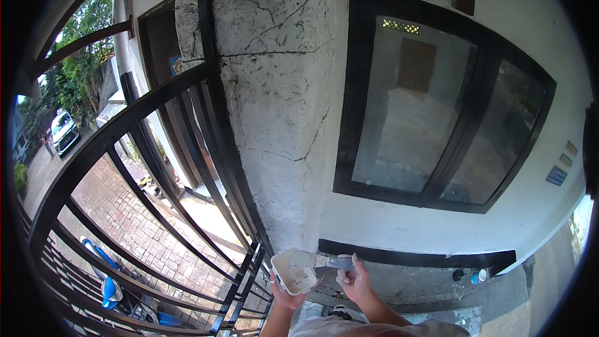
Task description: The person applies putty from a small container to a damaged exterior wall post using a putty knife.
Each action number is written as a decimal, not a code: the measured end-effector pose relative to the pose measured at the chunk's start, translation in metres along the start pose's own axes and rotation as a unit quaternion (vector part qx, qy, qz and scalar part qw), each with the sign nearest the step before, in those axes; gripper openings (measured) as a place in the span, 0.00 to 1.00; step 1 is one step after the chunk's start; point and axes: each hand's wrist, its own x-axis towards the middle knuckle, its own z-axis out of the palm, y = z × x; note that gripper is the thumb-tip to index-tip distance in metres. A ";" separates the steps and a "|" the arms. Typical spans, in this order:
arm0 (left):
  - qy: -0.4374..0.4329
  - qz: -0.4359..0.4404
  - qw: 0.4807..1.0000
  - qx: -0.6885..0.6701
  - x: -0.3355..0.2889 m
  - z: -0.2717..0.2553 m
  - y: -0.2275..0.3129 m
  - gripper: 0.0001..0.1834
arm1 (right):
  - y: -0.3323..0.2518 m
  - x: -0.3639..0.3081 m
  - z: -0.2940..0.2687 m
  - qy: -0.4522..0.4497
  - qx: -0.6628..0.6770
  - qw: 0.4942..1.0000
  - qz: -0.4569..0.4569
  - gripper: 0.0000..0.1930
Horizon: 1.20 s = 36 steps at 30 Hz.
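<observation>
My left hand (287,299) grips a small white rectangular tub (304,286) from below and the side, tilted so that its inside shows. Whitish smears, which look like paste, cover the inside. In my right hand (357,282) is a putty knife (326,262), held by its handle with the fingers closed around it. The blade points left and lies over the tub's upper edge; I cannot tell whether it touches. Pale residue marks the blade and my right fingers. Both hands are low in the view, before the foot of a cracked, whitish pillar (274,100).
A black metal railing (143,112) stands close on my left, with a blue motorbike (112,293) and brick paving beyond it. A black-framed window (412,112) fills the wall at right. A small white-and-blue container (479,276) stands on the ledge. A white car (63,132) is far left.
</observation>
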 end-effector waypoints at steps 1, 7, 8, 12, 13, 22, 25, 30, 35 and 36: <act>0.004 0.016 1.000 0.011 -0.003 0.003 0.001 0.47 | -0.001 -0.001 0.004 0.006 -0.028 1.000 -0.004 0.21; 0.072 0.117 0.990 0.029 0.008 0.026 0.002 0.36 | -0.029 -0.003 0.026 -0.079 -0.283 0.951 -0.099 0.18; 0.061 0.130 0.989 0.029 0.012 0.029 -0.001 0.36 | -0.037 -0.002 0.027 -0.085 -0.320 0.937 -0.109 0.17; 0.033 0.134 0.989 0.057 0.024 0.041 -0.014 0.39 | -0.068 0.004 0.018 -0.109 -0.340 0.923 -0.143 0.16; 0.009 0.127 0.989 0.072 0.028 0.045 -0.019 0.40 | -0.075 0.006 0.012 -0.104 -0.340 0.924 -0.144 0.15; 0.006 0.102 0.992 0.070 0.058 0.065 -0.080 0.37 | -0.109 -0.008 -0.050 -0.065 -0.318 0.933 -0.153 0.13; -0.023 0.077 0.994 0.074 0.071 0.064 -0.100 0.38 | -0.120 -0.016 -0.068 -0.055 -0.305 0.939 -0.150 0.14; 0.006 0.032 0.996 0.087 0.090 0.071 -0.133 0.39 | -0.144 -0.024 -0.094 -0.029 -0.276 0.948 -0.155 0.14; 0.034 0.005 0.996 0.088 0.096 0.074 -0.159 0.38 | -0.163 -0.027 -0.118 -0.003 -0.155 0.975 -0.160 0.16; 0.036 -0.013 0.996 0.075 0.098 0.072 -0.161 0.38 | -0.164 -0.028 -0.121 -0.015 -0.114 0.982 -0.149 0.17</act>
